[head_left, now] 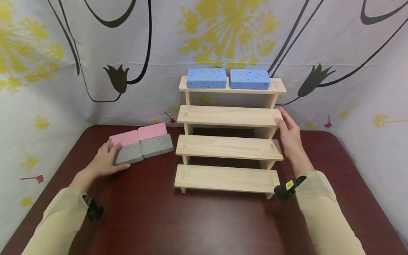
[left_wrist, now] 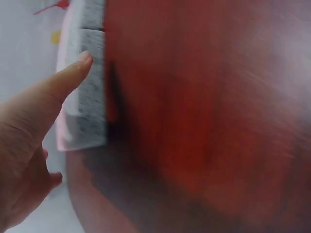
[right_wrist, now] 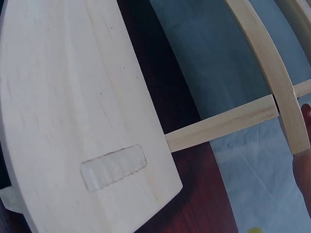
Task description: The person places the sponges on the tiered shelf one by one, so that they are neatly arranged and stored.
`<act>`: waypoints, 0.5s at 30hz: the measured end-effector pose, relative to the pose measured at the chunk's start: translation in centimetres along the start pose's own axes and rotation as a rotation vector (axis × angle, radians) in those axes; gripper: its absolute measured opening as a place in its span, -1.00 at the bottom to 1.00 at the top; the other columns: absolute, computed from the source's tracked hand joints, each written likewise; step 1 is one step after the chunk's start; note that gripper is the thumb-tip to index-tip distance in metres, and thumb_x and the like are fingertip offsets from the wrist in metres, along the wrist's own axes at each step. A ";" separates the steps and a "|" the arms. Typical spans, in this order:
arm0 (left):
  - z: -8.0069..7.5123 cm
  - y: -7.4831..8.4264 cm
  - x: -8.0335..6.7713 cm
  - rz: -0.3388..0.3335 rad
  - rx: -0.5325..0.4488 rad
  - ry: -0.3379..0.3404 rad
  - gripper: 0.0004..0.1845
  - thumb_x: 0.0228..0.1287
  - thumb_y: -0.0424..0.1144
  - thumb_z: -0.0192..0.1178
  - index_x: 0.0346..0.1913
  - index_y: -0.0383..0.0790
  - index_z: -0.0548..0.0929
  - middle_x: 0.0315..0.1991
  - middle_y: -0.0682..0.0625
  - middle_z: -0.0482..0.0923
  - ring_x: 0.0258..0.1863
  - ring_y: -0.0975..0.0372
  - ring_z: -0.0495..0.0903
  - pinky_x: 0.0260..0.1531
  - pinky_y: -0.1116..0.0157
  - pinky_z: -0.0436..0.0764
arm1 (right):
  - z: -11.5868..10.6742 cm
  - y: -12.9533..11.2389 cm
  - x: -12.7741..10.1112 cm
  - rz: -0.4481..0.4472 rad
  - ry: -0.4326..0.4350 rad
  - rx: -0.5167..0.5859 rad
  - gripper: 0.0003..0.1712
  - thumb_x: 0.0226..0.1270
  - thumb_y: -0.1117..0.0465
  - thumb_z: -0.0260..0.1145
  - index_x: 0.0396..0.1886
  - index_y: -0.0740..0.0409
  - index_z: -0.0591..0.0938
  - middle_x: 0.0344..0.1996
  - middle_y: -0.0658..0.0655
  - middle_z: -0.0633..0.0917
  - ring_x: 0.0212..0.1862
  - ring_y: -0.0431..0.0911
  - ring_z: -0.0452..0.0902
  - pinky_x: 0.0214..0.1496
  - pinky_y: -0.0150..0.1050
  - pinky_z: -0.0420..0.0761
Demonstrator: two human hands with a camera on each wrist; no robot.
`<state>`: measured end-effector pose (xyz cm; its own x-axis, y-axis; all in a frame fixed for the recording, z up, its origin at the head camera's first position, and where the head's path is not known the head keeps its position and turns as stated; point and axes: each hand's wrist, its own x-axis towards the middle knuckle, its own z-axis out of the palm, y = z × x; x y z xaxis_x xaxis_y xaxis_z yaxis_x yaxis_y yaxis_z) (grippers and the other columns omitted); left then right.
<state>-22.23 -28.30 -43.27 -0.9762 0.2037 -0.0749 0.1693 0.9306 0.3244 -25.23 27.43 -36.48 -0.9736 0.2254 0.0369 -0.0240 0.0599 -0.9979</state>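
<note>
My left hand is at the left end of a group of sponges, its fingers spread and thumb extended. It is nearest to a grey sponge, beside a second grey sponge. Behind these lie two pink sponges. In the left wrist view the thumb passes in front of the grey sponge; whether it touches cannot be told. My right hand grips the right end of a tier of the stepped wooden rack, thumb on the board. The right wrist view shows only part of this hand.
Two blue sponges sit side by side on the rack's top tier. Several bare tiers step down below it toward the front. The rack and the other sponges stand on a dark red table. A flower-patterned cloth surrounds the back and sides.
</note>
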 end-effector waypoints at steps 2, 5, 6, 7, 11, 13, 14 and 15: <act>0.6 -0.4 -0.4 0.011 0.016 -0.012 -0.04 0.09 0.07 0.24 0.37 -0.46 0.07 0.37 -0.54 -0.19 0.31 -0.43 -0.11 0.18 -0.36 0.07 | -0.1 -0.1 0.0 0.003 -0.001 -0.004 -0.41 0.39 0.08 0.02 0.41 -0.12 0.21 0.44 0.03 0.17 0.43 -0.13 0.09 0.50 -0.19 0.01; 1.0 -0.6 -0.8 0.030 0.028 -0.020 -0.13 0.19 0.00 0.17 0.36 -0.50 0.08 0.36 -0.52 -0.11 0.32 -0.39 -0.09 0.21 -0.33 0.06 | -0.1 -0.1 0.0 0.003 -0.008 -0.006 -0.40 0.39 0.08 0.01 0.41 -0.13 0.20 0.45 0.03 0.16 0.44 -0.11 0.08 0.50 -0.17 0.00; 1.1 -0.7 -0.8 0.041 0.037 -0.014 -0.17 0.21 -0.04 0.15 0.35 -0.51 0.10 0.36 -0.52 -0.07 0.32 -0.38 -0.06 0.22 -0.31 0.07 | -0.1 0.0 0.0 0.004 -0.010 -0.003 -0.40 0.40 0.07 0.01 0.42 -0.13 0.20 0.45 0.03 0.16 0.44 -0.11 0.07 0.50 -0.16 0.00; 1.1 -0.6 -0.8 0.054 0.045 -0.008 -0.20 0.23 -0.07 0.14 0.34 -0.53 0.11 0.34 -0.52 -0.03 0.31 -0.37 -0.03 0.23 -0.29 0.08 | -0.1 0.0 0.0 0.006 -0.011 -0.004 -0.40 0.40 0.07 0.01 0.42 -0.13 0.19 0.45 0.02 0.16 0.44 -0.11 0.07 0.50 -0.15 -0.01; 1.1 -0.3 -0.7 0.094 0.127 0.005 -0.28 0.26 -0.15 0.10 0.30 -0.61 0.15 0.31 -0.55 0.05 0.30 -0.36 0.07 0.25 -0.21 0.15 | -0.1 0.0 -0.1 0.007 -0.012 0.000 -0.39 0.40 0.07 0.00 0.42 -0.12 0.18 0.45 0.02 0.15 0.45 -0.11 0.06 0.51 -0.15 -0.03; 1.3 0.0 -0.8 0.094 0.160 -0.007 -0.29 0.28 -0.17 0.07 0.29 -0.65 0.12 0.31 -0.58 0.02 0.30 -0.37 0.06 0.26 -0.19 0.16 | -0.1 0.0 -0.1 0.004 -0.016 -0.002 -0.39 0.40 0.07 0.00 0.43 -0.12 0.17 0.46 0.03 0.14 0.46 -0.11 0.04 0.51 -0.15 -0.05; 1.4 0.1 -0.8 0.088 0.167 -0.015 -0.29 0.30 -0.18 0.05 0.29 -0.67 0.10 0.32 -0.59 0.00 0.31 -0.37 0.04 0.27 -0.18 0.15 | -0.1 0.0 -0.1 0.003 -0.019 -0.005 -0.39 0.40 0.06 0.00 0.43 -0.13 0.17 0.46 0.03 0.13 0.46 -0.11 0.03 0.51 -0.15 -0.06; 1.6 0.2 -0.9 0.077 0.169 -0.027 -0.29 0.31 -0.18 0.03 0.30 -0.68 0.07 0.32 -0.59 -0.03 0.31 -0.38 0.01 0.27 -0.18 0.14 | -0.2 0.0 -0.2 0.003 -0.021 -0.020 -0.39 0.41 0.05 -0.01 0.43 -0.13 0.16 0.46 0.03 0.13 0.46 -0.11 0.02 0.51 -0.15 -0.06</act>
<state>-21.09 -27.77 -44.62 -0.9558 0.2821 -0.0822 0.2658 0.9494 0.1675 -25.00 27.55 -36.48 -0.9782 0.2053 0.0324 -0.0164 0.0791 -0.9967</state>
